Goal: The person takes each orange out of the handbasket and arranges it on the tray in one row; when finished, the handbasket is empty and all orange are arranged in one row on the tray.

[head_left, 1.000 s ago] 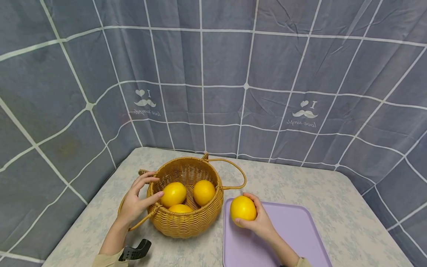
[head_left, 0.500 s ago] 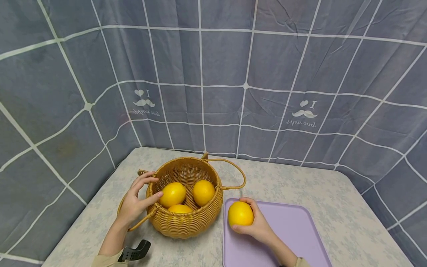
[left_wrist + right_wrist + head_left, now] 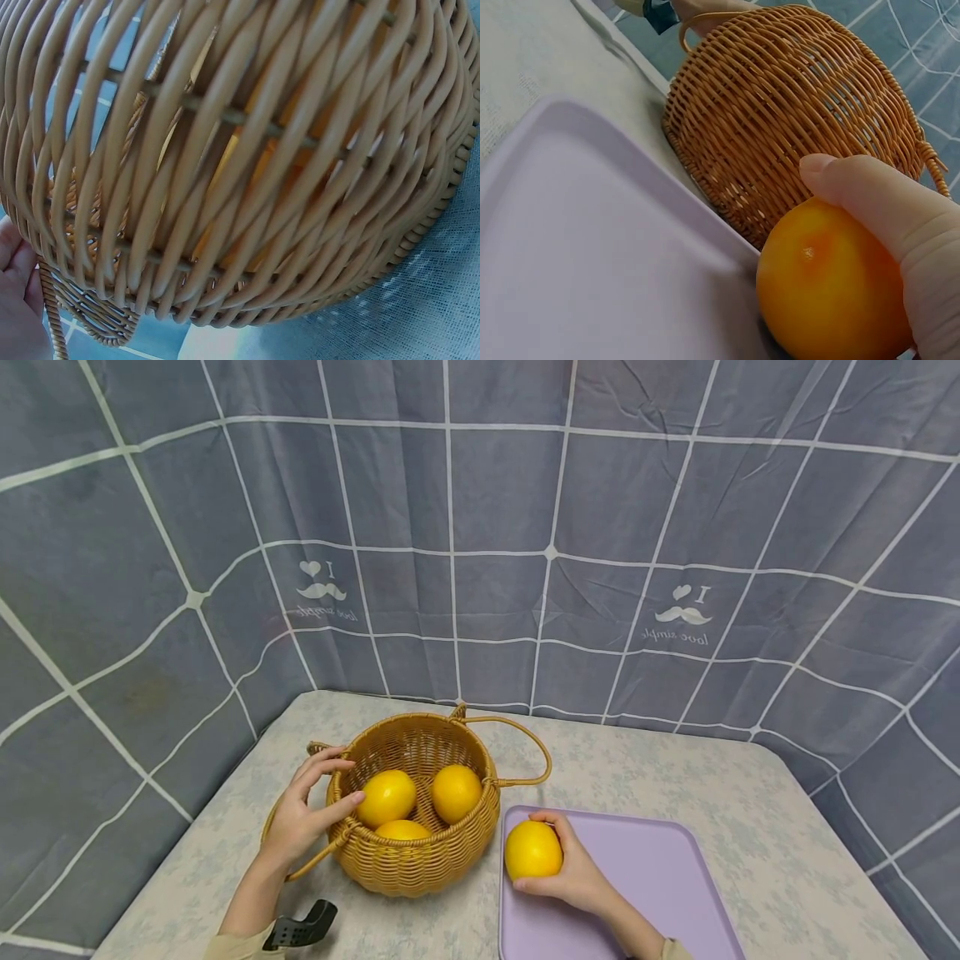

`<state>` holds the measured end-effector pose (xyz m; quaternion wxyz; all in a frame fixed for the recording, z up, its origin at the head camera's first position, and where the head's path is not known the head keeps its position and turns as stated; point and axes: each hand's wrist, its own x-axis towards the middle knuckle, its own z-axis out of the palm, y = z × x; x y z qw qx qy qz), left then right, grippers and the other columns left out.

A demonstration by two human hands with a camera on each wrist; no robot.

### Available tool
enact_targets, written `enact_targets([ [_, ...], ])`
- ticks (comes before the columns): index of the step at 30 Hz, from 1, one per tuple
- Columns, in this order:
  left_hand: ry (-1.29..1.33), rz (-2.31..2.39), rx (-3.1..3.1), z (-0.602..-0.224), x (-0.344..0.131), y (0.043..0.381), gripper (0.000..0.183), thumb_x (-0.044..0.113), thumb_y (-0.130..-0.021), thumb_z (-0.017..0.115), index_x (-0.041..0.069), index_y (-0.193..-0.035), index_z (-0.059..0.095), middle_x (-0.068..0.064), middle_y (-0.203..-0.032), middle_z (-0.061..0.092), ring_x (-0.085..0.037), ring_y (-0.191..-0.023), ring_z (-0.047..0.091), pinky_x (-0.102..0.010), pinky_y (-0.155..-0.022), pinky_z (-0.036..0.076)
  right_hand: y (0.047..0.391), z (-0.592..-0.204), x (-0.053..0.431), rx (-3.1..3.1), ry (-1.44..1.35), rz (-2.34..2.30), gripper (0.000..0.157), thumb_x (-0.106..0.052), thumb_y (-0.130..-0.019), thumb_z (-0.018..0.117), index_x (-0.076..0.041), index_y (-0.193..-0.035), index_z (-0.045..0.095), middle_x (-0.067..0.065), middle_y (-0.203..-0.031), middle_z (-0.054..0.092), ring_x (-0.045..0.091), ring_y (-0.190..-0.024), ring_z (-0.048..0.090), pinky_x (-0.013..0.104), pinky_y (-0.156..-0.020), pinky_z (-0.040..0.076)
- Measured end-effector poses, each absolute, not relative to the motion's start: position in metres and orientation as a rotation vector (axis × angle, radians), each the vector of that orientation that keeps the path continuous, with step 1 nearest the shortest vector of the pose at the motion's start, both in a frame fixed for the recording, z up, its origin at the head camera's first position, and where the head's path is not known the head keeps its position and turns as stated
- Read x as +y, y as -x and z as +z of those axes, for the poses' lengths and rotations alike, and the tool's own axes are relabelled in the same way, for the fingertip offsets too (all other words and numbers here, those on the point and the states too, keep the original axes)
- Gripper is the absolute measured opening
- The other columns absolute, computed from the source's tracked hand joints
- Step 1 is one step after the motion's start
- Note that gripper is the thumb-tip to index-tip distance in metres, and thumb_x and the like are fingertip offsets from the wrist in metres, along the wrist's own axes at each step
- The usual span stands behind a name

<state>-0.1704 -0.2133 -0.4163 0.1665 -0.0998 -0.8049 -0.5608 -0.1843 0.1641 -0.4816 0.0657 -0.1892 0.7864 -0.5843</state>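
Note:
An orange (image 3: 533, 850) sits in my right hand (image 3: 576, 875), which grips it with the thumb on the near side and fingers on the far side. It is at the left edge of the lilac tray (image 3: 637, 852); whether it touches the tray is hard to tell. In the right wrist view, the thumb (image 3: 877, 187) lies along the top of the orange (image 3: 829, 289). My left hand (image 3: 300, 818) rests on the left rim of the wicker basket (image 3: 416, 872), its fingers fairly straight and spread. Three more oranges (image 3: 387, 797) lie inside that basket.
One basket handle (image 3: 536, 747) sticks out to the right, above the tray's left corner. The other handle (image 3: 318, 864) hangs out to the left, partly behind the left hand. A pale patterned cloth (image 3: 652, 768) covers the table; a grey checked curtain (image 3: 495, 593) surrounds it.
My right hand has moved down, slightly left and nearer to me, carrying the orange over the tray. The left hand and the basket stay where they were.

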Motion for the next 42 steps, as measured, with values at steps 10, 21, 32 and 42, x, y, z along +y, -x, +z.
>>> enact_targets([
  [10, 0.286, -1.592, -2.294, -0.416, -0.214, 0.171, 0.037, 0.012, -0.082, 0.073, 0.006, -0.116, 0.060, -0.005, -0.141, 0.039, -0.033, -0.137, 0.019, -0.072, -0.100, 0.011, 0.181, -0.480, 0.161, 2.427, 0.650, -1.690, 0.080, -0.018, -0.064, 0.087, -0.012, -0.130, 0.041, 0.004, -0.125, 0.045, 0.022, -0.100, 0.053, 0.035, -0.081, 0.046],
  [21, 0.289, -1.577, -2.291, -0.418, -0.215, 0.170, 0.036, 0.011, -0.081, 0.073, 0.007, -0.115, 0.060, -0.006, -0.141, 0.038, -0.033, -0.137, 0.019, -0.071, -0.100, 0.011, 0.168, -0.446, 0.156, 2.477, 0.695, -1.553, 0.078, -0.016, -0.073, 0.080, -0.003, -0.138, 0.039, 0.017, -0.135, 0.039, 0.023, -0.102, 0.051, 0.037, -0.083, 0.044],
  [32, 0.294, -1.576, -2.290, -0.417, -0.214, 0.170, 0.036, 0.011, -0.081, 0.073, 0.007, -0.114, 0.060, -0.006, -0.141, 0.039, -0.033, -0.137, 0.019, -0.071, -0.100, 0.011, 0.169, -0.447, 0.156, 2.469, 0.659, -1.557, 0.077, -0.014, -0.074, 0.079, -0.007, -0.139, 0.038, 0.019, -0.135, 0.041, 0.023, -0.100, 0.052, 0.036, -0.081, 0.045],
  [42, 0.300, -1.560, -2.290, -0.418, -0.214, 0.172, 0.035, 0.010, -0.081, 0.073, 0.007, -0.114, 0.061, -0.007, -0.140, 0.040, -0.034, -0.136, 0.021, -0.071, -0.100, 0.012, 0.181, -0.479, 0.162, 2.502, 0.708, -1.550, 0.083, -0.023, -0.073, 0.082, -0.013, -0.141, 0.036, 0.005, -0.135, 0.042, 0.022, -0.106, 0.051, 0.036, -0.085, 0.045],
])
